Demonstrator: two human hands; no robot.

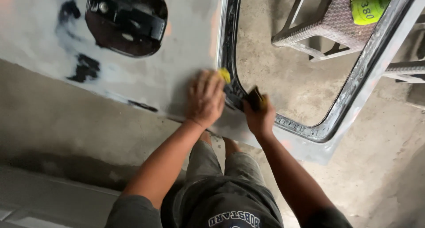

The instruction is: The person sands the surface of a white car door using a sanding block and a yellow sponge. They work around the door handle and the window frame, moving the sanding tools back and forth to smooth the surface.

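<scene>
Where bare concrete floor (71, 122) fills the view, rough and stained grey-brown, a car door panel (177, 73) lies across it as the landmark.

Door panel: grey, matt primer finish with black patches showing through toward its far left; a dark oval recess (126, 20) sits at its far edge; a shiny, dark-lined window frame (349, 88) runs off its right side, floor visible through the opening.

Beyond the window frame: a woven-pattern plastic stool (330, 26), pale mauve-grey, with a lime-green round object (367, 7) on it.

Yellow pad (225, 74): small, mostly hidden, lying on the panel just beside the frame's inner corner.

Left hand (205, 97): palm down, fingers held together, pressed flat on the panel over the yellow pad, only a corner of which shows.

Right hand (259, 113): closed around a dark block (255, 97) with a yellow edge, held against the frame's lower corner.

Near the panel's near edge: the person's knees in dusty grey shorts (221, 166).
</scene>
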